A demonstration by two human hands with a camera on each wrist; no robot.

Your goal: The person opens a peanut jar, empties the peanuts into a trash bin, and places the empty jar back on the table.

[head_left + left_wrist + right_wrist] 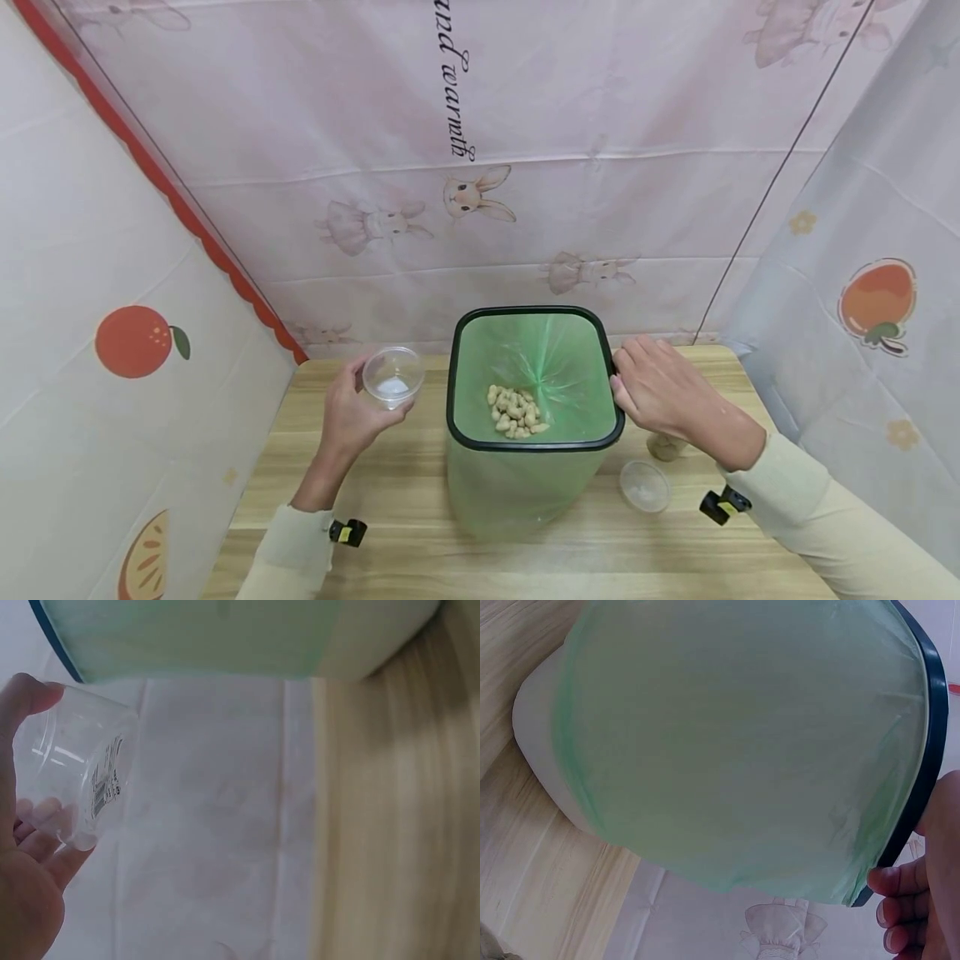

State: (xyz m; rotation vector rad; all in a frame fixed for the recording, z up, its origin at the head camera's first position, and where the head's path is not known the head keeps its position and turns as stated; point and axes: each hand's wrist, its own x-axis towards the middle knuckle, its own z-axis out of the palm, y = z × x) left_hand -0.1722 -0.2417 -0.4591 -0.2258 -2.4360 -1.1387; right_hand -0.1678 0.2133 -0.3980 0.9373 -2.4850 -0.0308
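My left hand (356, 408) holds a clear plastic cup (393, 375) to the left of the bin, with the thumb on one side and fingers on the other. A printed label shows on the cup (109, 776) in the left wrist view, and nothing shows inside it. A trash bin (536, 448) with a black rim and green bag liner stands mid-table. Pale, peanut-like pieces (516, 412) lie in a heap inside the bag. My right hand (660, 383) grips the bin's right rim, its fingers curled at the black edge (930, 750) in the right wrist view.
A round clear lid (645, 486) lies on the wooden table (390, 517) right of the bin. Partly hidden under my right forearm stands a small container (665, 447) with pale contents. Printed curtains (600, 208) hang behind the table and at both sides.
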